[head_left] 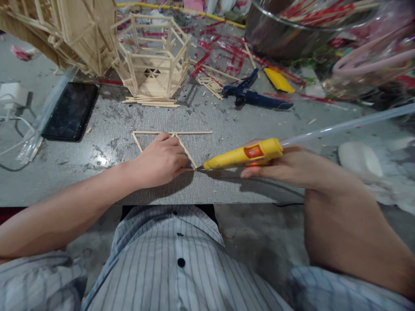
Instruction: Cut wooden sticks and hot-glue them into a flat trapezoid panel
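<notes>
My left hand [162, 160] is closed, pinching thin wooden sticks [171, 133] laid in a flat frame on the grey table [106, 142]. My right hand [292, 166] grips a yellow glue gun [243, 156]. The gun's nozzle touches the stick joint right beside my left fingertips. A clear glue stick [340, 126] pokes out of the gun's back toward the right.
A hexagonal stick model [152, 56] and a larger stick structure [68, 30] stand at the back. A black phone [71, 111] lies at the left, blue-handled cutters [256, 95] behind, a metal bowl [285, 26] at the back right. Loose sticks and red scraps litter the far table.
</notes>
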Available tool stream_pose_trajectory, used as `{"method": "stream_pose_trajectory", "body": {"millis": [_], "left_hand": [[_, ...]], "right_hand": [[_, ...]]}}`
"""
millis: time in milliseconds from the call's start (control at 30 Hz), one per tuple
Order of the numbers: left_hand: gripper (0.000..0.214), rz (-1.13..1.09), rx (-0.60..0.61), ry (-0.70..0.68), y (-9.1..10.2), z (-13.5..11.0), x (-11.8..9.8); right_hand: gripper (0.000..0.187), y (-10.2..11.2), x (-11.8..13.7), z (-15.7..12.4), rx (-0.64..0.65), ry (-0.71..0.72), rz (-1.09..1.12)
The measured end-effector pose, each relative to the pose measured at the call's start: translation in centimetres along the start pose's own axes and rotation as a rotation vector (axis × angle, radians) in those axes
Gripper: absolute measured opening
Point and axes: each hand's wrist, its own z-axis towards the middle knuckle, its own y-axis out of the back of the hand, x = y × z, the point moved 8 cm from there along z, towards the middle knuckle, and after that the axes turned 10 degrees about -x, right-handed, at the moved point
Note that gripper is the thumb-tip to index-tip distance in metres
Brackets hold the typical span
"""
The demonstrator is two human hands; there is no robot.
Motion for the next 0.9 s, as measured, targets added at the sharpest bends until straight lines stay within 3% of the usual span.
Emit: {"method": "stream_pose_trajectory", "body": {"millis": [400,500,600,733,867,900], "left_hand": [[0.023,-0.011,0.006,0.009,0.0,0.0,0.1],[0.022,0.002,0.015,0.008,0.0,0.0,0.1],[0.021,0.006,0.017,0.011,0.1,0.0,0.0],[0.021,0.025,0.027,0.0,0.2,0.1,-0.1],[0.022,0.029,0.018,-0.004,0.2,0.1,-0.1],[0.022,0.025,0.016,-0.004,0.2,0.1,-0.1]], "right_hand": [[0.043,-0.1,-0.6,0.2,0.011,0.007,0.021],[0.044,0.3,-1.0,0.7,-0.044,-0.006,0.049],[0.047,1.6,-1.7,1.2,-0.191,-0.065,0.073],[0.05,4.3,-4.5,1.3,-0.336,-0.218,0.053],[0.052,7.9,-9.8,0.8,-0.532,-0.396,0.161],[0.05,8.1,-11.1,1.0,-0.506,-0.419,0.203]]}}
